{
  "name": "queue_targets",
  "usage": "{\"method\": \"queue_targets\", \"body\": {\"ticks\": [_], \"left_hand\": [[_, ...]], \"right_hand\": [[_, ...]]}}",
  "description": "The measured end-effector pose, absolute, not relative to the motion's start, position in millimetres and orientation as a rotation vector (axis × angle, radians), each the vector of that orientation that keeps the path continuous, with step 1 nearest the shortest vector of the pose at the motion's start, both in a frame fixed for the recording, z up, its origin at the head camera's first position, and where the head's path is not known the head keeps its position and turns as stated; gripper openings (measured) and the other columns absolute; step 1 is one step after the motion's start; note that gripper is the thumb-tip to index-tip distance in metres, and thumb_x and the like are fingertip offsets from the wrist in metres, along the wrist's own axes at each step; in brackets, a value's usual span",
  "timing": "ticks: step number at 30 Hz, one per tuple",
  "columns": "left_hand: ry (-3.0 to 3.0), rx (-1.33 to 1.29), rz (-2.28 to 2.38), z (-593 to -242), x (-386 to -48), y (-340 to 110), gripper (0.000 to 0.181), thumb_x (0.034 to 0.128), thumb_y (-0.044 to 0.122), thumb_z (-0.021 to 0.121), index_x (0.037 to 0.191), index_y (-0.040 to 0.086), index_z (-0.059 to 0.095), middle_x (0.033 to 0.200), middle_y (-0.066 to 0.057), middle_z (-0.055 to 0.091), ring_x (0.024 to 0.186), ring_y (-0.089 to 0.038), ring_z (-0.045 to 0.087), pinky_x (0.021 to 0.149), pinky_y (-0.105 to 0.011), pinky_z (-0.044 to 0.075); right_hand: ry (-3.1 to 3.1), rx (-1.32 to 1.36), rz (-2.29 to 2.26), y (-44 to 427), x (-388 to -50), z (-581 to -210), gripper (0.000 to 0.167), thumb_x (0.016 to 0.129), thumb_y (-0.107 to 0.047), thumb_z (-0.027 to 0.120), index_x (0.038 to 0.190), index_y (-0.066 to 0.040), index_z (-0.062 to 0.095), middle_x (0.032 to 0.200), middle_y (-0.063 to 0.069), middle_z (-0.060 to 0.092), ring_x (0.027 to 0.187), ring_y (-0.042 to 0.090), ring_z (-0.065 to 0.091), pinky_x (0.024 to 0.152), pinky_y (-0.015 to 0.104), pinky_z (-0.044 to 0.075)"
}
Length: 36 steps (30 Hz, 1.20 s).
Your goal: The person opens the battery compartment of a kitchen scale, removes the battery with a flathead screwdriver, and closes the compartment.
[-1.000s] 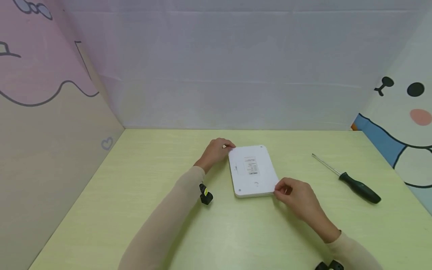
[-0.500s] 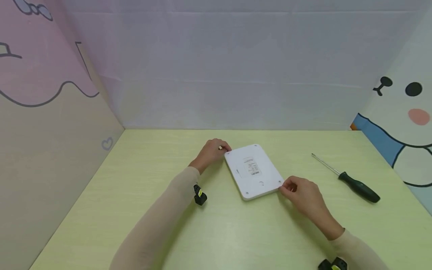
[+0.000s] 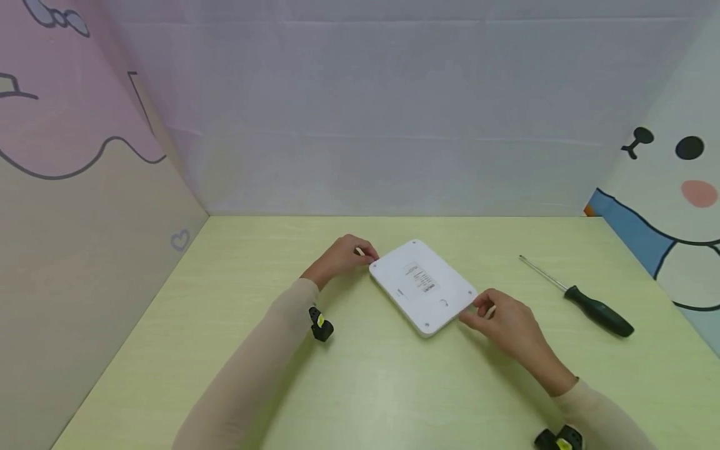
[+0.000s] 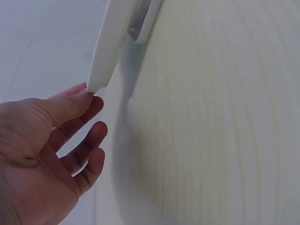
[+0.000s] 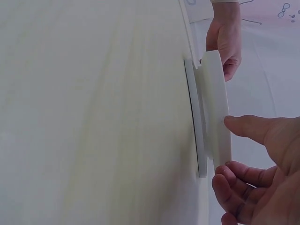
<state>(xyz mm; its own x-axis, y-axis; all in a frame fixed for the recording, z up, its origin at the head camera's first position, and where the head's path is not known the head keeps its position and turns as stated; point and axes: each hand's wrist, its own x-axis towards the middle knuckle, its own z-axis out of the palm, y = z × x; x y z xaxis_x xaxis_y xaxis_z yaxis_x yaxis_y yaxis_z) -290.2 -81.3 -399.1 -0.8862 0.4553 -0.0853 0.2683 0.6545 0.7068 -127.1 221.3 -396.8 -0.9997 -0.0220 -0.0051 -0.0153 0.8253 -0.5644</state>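
A flat white kitchen scale (image 3: 422,287) lies underside up on the table, with a printed label and small round holes near its corners. Its thinner plate (image 5: 196,122) shows beneath the body in the right wrist view. At the far left corner, my left hand (image 3: 343,255) pinches the body's edge between thumb and forefinger; the other fingers curl loosely in the left wrist view. My right hand (image 3: 506,320) holds the near right corner, thumb on one edge and curled fingers at the other. To the right lies a screwdriver (image 3: 599,311) with a dark green handle.
The pale yellow-green table (image 3: 270,250) meets a light back wall (image 3: 394,112). Printed side panels stand left (image 3: 84,250) and right (image 3: 664,206). A small black wrist camera (image 3: 322,325) sits on the left sleeve.
Both hands have turned the scale counter-clockwise on the table. The left hand has moved left and slightly nearer; the right hand has shifted slightly right and away. The screwdriver stays put.
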Motion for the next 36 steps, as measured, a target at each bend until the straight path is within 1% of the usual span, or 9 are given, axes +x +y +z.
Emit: {"method": "queue_targets", "body": {"ticks": [3,10,15,18,24,31,36], "left_hand": [[2.572,0.591,1.061,-399.9,-290.6,-86.6,0.010,0.0921,0.013,0.068,0.097,0.016,0.076,0.102,0.002,0.072,0.089,-0.017,0.060,0.071,-0.025,0.048],[2.502,0.677,1.070,-400.5,-289.5,-96.2,0.012,0.0887,0.016,0.073,0.100,0.017,0.076,0.103,0.003,0.072,0.089,-0.015,0.059,0.074,-0.027,0.046],[2.459,0.660,1.084,-402.4,-286.8,-101.5,0.018,0.0871,0.017,0.075,0.105,0.018,0.076,0.105,0.002,0.072,0.089,-0.016,0.059,0.074,-0.027,0.046],[2.445,0.664,1.080,-403.1,-284.2,-103.9,0.022,0.0868,0.017,0.075,0.108,0.018,0.075,0.105,0.001,0.071,0.090,-0.017,0.061,0.074,-0.027,0.046],[2.419,0.668,1.075,-403.7,-278.3,-108.0,0.031,0.0856,0.017,0.076,0.116,0.018,0.073,0.102,-0.001,0.070,0.087,-0.018,0.062,0.072,-0.027,0.046],[2.402,0.673,1.074,-402.4,-270.4,-110.4,0.042,0.0834,0.017,0.078,0.124,0.016,0.067,0.097,-0.001,0.068,0.082,-0.018,0.062,0.072,-0.027,0.046],[2.415,0.674,1.080,-401.5,-264.0,-111.1,0.047,0.0819,0.016,0.080,0.126,0.015,0.065,0.096,-0.002,0.067,0.079,-0.018,0.060,0.070,-0.027,0.046]], "right_hand": [[2.973,-0.013,-0.921,221.5,-127.9,-397.3,0.049,0.081,-0.044,0.077,0.106,-0.004,0.063,0.090,0.002,0.063,0.076,0.014,0.059,0.061,0.027,0.042],[2.955,-0.032,-0.909,221.8,-129.3,-397.5,0.069,0.078,-0.050,0.078,0.121,0.001,0.060,0.093,0.002,0.062,0.080,0.015,0.060,0.064,0.027,0.043],[2.909,-0.083,-0.941,224.4,-130.8,-397.0,0.077,0.078,-0.049,0.078,0.130,0.003,0.055,0.096,0.003,0.062,0.082,0.016,0.060,0.064,0.027,0.043],[2.879,-0.139,-0.970,226.9,-132.3,-397.6,0.080,0.079,-0.045,0.079,0.133,0.006,0.051,0.096,0.004,0.062,0.082,0.016,0.060,0.064,0.027,0.043],[2.836,-0.229,-0.996,232.7,-137.4,-398.8,0.079,0.081,-0.038,0.078,0.137,0.008,0.047,0.095,0.005,0.061,0.081,0.016,0.059,0.063,0.027,0.044],[2.803,-0.317,-1.038,238.1,-143.8,-396.8,0.069,0.085,-0.030,0.076,0.137,0.006,0.050,0.095,0.006,0.061,0.080,0.016,0.058,0.061,0.025,0.043],[2.788,-0.363,-1.045,241.2,-148.8,-396.9,0.061,0.088,-0.026,0.074,0.136,0.004,0.052,0.094,0.005,0.061,0.079,0.016,0.058,0.062,0.025,0.043]]}}
